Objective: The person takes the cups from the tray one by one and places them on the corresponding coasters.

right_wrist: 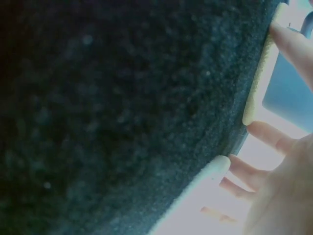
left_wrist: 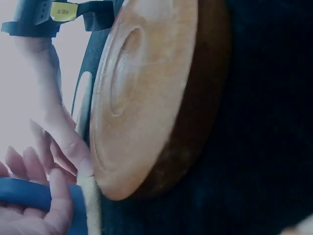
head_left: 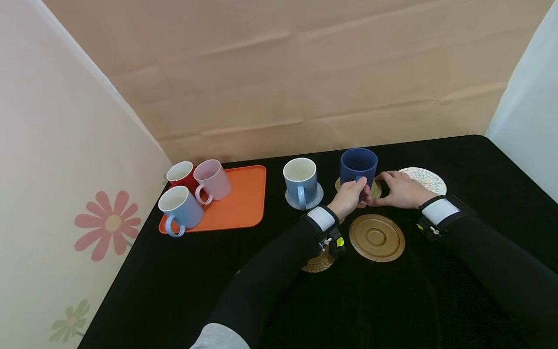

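Observation:
At the back right of the table, a dark blue mug [head_left: 358, 167] stands upright over a round yellowish coaster [head_left: 376, 191]. My left hand [head_left: 348, 198] grips the mug's handle; in the left wrist view its fingers curl round that blue handle [left_wrist: 24, 191]. From the other side, my right hand [head_left: 402, 190] holds the coaster's edge, thumb and index finger spread along the rim [right_wrist: 259, 81] in the right wrist view. Its other fingers reach by a white patterned coaster [head_left: 430, 181]. Nearer to me lies a round wooden coaster [head_left: 377, 237].
A light blue mug [head_left: 300, 177] stands on a grey coaster [head_left: 319, 198] left of my hands. An orange tray [head_left: 246, 194] carries a pink mug [head_left: 214, 179], a red mug [head_left: 187, 179] and another light blue mug [head_left: 183, 211]. My left forearm partly covers a woven coaster [head_left: 319, 264].

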A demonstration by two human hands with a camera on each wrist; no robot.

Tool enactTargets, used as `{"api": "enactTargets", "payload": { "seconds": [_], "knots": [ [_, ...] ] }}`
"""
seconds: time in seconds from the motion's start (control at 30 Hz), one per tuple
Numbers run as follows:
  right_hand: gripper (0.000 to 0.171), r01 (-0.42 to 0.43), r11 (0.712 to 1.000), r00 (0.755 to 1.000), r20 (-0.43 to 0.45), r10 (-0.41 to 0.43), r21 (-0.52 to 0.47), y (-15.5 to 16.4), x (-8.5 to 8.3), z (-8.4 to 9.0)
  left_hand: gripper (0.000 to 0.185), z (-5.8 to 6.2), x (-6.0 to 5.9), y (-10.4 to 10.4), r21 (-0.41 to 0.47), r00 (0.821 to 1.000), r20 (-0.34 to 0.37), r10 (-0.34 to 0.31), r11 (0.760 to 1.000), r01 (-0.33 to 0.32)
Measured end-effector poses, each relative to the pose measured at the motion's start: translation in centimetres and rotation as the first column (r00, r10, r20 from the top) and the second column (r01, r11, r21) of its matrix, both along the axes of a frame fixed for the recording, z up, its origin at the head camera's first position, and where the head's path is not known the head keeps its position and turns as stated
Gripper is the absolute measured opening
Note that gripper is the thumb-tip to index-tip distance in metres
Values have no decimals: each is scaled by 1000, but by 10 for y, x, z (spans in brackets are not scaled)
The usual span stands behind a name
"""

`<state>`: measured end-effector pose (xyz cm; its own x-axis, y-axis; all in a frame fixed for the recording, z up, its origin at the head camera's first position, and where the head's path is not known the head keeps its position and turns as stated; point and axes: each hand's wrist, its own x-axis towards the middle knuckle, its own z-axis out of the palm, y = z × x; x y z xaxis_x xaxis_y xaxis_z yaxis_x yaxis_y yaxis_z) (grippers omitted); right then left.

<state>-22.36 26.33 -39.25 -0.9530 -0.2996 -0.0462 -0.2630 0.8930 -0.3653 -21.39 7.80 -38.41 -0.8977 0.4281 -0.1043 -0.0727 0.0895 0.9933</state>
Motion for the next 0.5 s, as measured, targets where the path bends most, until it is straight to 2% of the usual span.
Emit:
{"api": "enactTargets", "payload": {
  "seconds": [0.2, 0.5],
  "knots": [
    [72, 5, 1000, 1000, 16, -5, -6, 0, -1, -2, 33, 3, 0, -13, -76, 995, -91, -37, 997, 31],
    [77, 15, 1000, 1000, 15, -15, -2, 2, 0, -2, 28, 5, 2, -13, -121, 987, -142, -73, 991, 55]
  ]
}}
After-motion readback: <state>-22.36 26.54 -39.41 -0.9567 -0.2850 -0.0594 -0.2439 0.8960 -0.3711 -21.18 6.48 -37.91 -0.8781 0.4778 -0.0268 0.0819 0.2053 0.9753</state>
